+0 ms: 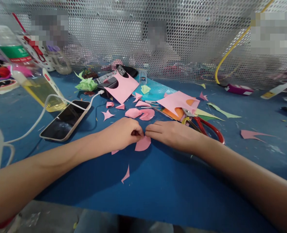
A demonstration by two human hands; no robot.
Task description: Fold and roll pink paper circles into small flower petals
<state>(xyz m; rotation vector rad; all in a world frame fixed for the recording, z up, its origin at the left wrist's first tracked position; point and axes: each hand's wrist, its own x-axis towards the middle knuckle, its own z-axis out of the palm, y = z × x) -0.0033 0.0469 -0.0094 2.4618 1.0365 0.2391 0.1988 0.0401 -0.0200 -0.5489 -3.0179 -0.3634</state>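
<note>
My left hand (pixel 129 132) is closed in a pinch on a rounded pink paper piece (pixel 143 144), just above the blue table. My right hand (pixel 161 132) meets the same piece at its upper edge, with its fingers pressed together; their tips are partly hidden. Right behind my hands lie two rounded pink pieces (pixel 147 114). Red-handled scissors (pixel 211 127) rest beside my right wrist, partly behind it. A thin pink scrap (pixel 126 175) lies nearer the front edge.
A phone (pixel 65 121) with a white cable (pixel 40 113) lies at left, near a container of yellow liquid (pixel 45 92). Cut pink sheets (pixel 124 87), green scraps (pixel 223 111) and a blue sheet (pixel 155 89) are behind. A perforated metal screen (pixel 114 35) stands at the back.
</note>
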